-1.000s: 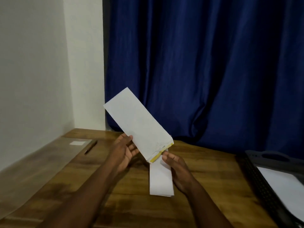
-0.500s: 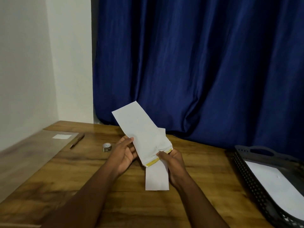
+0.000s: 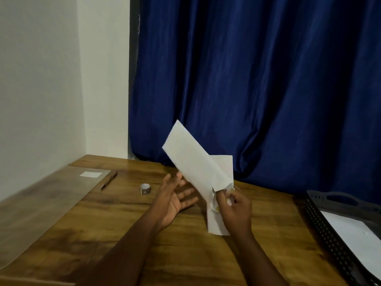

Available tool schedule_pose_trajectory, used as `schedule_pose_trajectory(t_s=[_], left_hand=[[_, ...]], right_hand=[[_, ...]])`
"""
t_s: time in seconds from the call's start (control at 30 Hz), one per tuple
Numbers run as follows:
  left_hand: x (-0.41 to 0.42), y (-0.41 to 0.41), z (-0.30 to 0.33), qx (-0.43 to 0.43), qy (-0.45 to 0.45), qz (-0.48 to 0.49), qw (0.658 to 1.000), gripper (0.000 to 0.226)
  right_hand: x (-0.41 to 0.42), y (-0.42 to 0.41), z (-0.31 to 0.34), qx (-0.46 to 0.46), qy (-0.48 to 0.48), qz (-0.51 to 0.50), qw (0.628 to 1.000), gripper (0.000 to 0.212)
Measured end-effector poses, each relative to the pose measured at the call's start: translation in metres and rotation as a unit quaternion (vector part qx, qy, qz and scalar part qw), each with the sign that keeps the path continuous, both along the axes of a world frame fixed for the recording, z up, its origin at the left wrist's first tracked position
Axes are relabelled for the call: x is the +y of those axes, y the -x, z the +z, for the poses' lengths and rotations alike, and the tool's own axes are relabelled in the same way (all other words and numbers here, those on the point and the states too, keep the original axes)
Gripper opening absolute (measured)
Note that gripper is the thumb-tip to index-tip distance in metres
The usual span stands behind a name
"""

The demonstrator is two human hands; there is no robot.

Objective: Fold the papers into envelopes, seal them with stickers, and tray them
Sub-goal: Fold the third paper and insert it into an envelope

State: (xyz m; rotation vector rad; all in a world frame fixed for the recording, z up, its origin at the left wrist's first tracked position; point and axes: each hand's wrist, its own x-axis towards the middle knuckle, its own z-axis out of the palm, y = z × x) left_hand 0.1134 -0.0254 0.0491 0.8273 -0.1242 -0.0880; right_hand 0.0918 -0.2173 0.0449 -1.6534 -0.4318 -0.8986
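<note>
A long white envelope (image 3: pixel 191 155) is held tilted above the wooden table (image 3: pixel 123 223), its far end pointing up and left. My right hand (image 3: pixel 235 211) pinches its lower end, where the paper looks crumpled. A folded white paper (image 3: pixel 215 223) lies on the table under that hand, and its far end shows behind the envelope. My left hand (image 3: pixel 175 197) hovers just left of the envelope, palm up, fingers spread, holding nothing. A small sticker roll (image 3: pixel 146 188) stands on the table to the left. At the right edge is a black tray (image 3: pixel 321 221) with a white sheet (image 3: pixel 354 236) in it.
A pencil (image 3: pixel 108 179) and a small white slip (image 3: pixel 91 174) lie at the far left of the table. A white wall closes the left side and a blue curtain (image 3: pixel 257 79) hangs behind the table.
My left hand has let go of the envelope and opened beside it. The right hand now holds the envelope alone and has lifted and swung it to the right.
</note>
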Motion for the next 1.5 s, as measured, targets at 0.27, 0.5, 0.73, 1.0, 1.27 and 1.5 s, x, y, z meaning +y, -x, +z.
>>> schedule_pose_trajectory(t_s=[0.27,0.5,0.73,1.0,1.27,1.5], left_hand=[[-0.004,0.004,0.006,0.044,0.058,-0.042,0.996,0.122],[-0.005,0.0,0.002,0.095,0.07,0.002,0.993,0.082],[-0.006,0.002,0.002,0.091,0.033,0.007,0.995,0.051],[0.003,-0.001,0.011,0.09,0.011,0.089,0.992,0.096],[0.035,-0.007,0.021,0.079,0.179,0.269,0.943,0.082],[0.033,-0.006,0.024,0.097,0.186,0.325,0.922,0.081]], right_hand=[[0.025,0.012,-0.006,-0.161,0.455,-0.165,0.86,0.035],[0.03,0.015,-0.007,-0.093,0.468,-0.188,0.858,0.032],[0.022,0.015,-0.003,-0.029,0.359,-0.215,0.908,0.037],[0.018,0.01,-0.006,-0.024,0.304,-0.203,0.931,0.037],[0.01,0.01,0.001,0.027,0.246,-0.146,0.958,0.06],[0.003,0.011,0.0,-0.035,0.292,-0.126,0.947,0.022]])
